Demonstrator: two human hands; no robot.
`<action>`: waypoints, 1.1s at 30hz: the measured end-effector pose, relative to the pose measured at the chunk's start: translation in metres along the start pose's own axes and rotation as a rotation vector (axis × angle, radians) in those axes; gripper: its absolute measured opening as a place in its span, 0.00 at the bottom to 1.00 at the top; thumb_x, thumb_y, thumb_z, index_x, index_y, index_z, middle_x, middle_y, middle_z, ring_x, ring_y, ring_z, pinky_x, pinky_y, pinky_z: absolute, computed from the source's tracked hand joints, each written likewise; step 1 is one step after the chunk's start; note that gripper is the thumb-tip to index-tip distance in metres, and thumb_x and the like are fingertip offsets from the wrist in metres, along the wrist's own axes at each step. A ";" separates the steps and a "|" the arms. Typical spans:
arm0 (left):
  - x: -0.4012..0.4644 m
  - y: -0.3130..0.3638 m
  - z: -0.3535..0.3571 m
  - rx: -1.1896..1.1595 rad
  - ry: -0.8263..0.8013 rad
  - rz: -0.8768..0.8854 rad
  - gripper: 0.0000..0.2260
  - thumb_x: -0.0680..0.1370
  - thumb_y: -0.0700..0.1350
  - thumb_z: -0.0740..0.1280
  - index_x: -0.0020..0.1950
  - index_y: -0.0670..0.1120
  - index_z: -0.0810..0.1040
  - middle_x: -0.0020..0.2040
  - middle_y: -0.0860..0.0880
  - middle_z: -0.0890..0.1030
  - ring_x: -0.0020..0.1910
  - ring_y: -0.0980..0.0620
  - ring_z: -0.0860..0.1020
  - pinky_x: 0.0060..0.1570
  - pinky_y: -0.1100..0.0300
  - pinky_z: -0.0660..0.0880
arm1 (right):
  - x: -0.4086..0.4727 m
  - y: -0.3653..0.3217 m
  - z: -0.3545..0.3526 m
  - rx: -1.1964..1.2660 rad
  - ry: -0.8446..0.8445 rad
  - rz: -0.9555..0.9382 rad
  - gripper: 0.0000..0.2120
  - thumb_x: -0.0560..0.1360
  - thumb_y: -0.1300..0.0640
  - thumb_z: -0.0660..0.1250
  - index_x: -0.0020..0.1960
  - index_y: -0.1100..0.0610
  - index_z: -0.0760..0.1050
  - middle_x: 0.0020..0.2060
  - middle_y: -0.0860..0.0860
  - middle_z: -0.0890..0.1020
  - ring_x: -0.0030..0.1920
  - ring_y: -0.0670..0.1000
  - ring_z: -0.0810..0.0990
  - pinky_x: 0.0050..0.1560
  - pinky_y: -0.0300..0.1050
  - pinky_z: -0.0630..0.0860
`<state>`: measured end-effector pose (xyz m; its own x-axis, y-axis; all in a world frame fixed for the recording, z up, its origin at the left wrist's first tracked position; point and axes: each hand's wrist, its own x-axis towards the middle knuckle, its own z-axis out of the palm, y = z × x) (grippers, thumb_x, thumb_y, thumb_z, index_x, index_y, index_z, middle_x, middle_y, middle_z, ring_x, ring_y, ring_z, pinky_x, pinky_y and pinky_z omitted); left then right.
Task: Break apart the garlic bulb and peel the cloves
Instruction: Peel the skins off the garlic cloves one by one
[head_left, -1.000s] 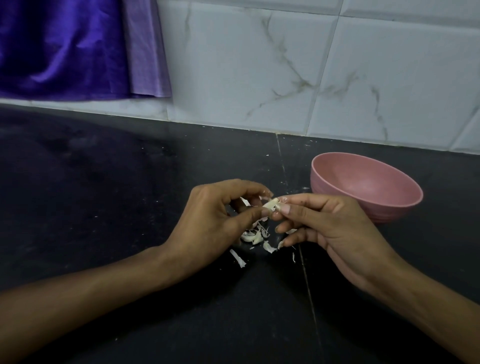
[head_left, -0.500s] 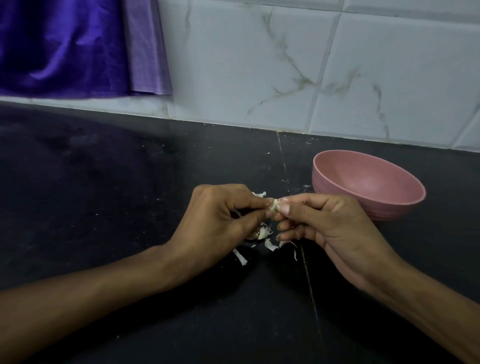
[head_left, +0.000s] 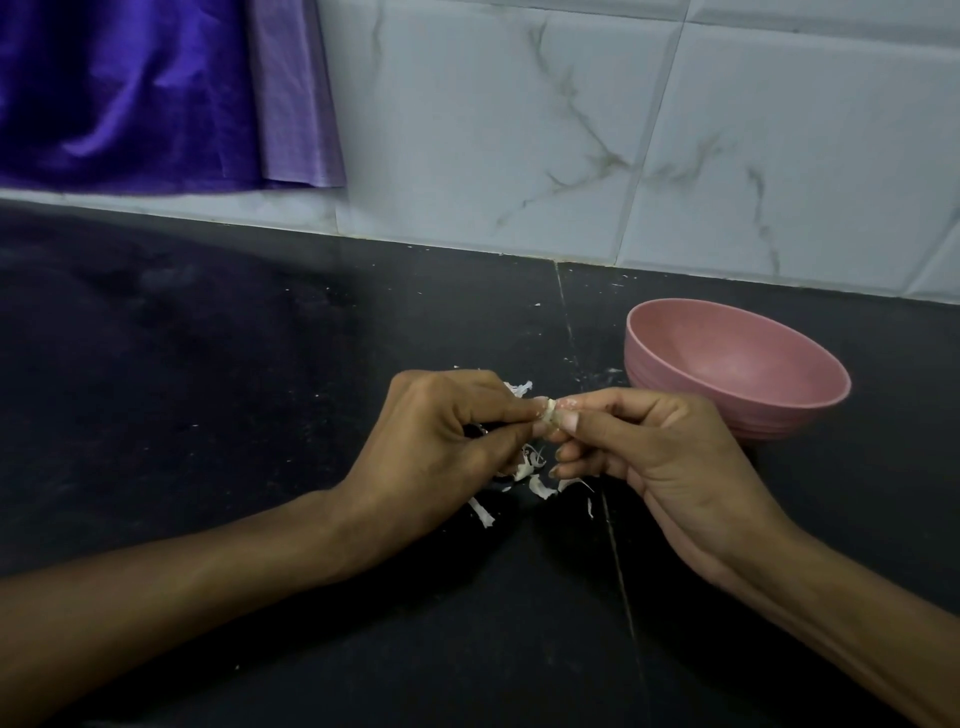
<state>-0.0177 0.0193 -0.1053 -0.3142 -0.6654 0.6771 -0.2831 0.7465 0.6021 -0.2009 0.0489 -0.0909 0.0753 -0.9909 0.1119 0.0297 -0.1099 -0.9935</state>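
Black counter (head_left: 260, 364) against a marbled tile wall (head_left: 519, 130), purple cloth (head_left: 130, 88) hanging top left. My left hand (head_left: 431, 457) and right hand (head_left: 649, 457) both pinch one garlic clove (head_left: 551, 413) between fingertips, above the counter. Peel scraps (head_left: 535, 480) lie underneath. Pink bowl (head_left: 737, 358) just right of my hands.

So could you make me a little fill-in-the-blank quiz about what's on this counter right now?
1. Both hands, left hand and right hand, pinch one small garlic ____ between their fingertips.
2. The bowl beside the right hand is coloured ____.
3. White scraps of garlic skin lie on the ____ countertop under the hands.

Missing words: clove; pink; black
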 end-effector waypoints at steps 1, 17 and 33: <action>0.000 0.000 0.001 0.013 0.002 0.008 0.06 0.74 0.43 0.72 0.48 0.45 0.86 0.33 0.52 0.82 0.31 0.56 0.81 0.32 0.56 0.78 | 0.000 0.000 0.001 -0.003 0.009 -0.005 0.05 0.71 0.64 0.71 0.44 0.65 0.84 0.42 0.64 0.84 0.34 0.49 0.81 0.38 0.41 0.81; 0.005 0.004 -0.003 0.061 -0.044 -0.009 0.07 0.75 0.43 0.72 0.53 0.46 0.86 0.37 0.53 0.83 0.32 0.57 0.81 0.32 0.58 0.80 | 0.000 -0.004 0.002 0.007 0.059 0.003 0.05 0.73 0.64 0.71 0.46 0.66 0.83 0.43 0.64 0.84 0.34 0.48 0.80 0.35 0.43 0.81; 0.005 0.014 -0.005 0.106 0.022 -0.072 0.07 0.70 0.48 0.76 0.43 0.45 0.85 0.33 0.54 0.83 0.30 0.59 0.81 0.30 0.60 0.78 | 0.002 -0.006 0.003 -0.078 0.079 -0.030 0.04 0.72 0.60 0.73 0.44 0.58 0.86 0.44 0.53 0.85 0.36 0.43 0.79 0.33 0.40 0.79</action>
<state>-0.0187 0.0263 -0.0919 -0.2702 -0.7160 0.6437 -0.3989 0.6917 0.6020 -0.1978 0.0480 -0.0849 -0.0029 -0.9898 0.1424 -0.0475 -0.1421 -0.9887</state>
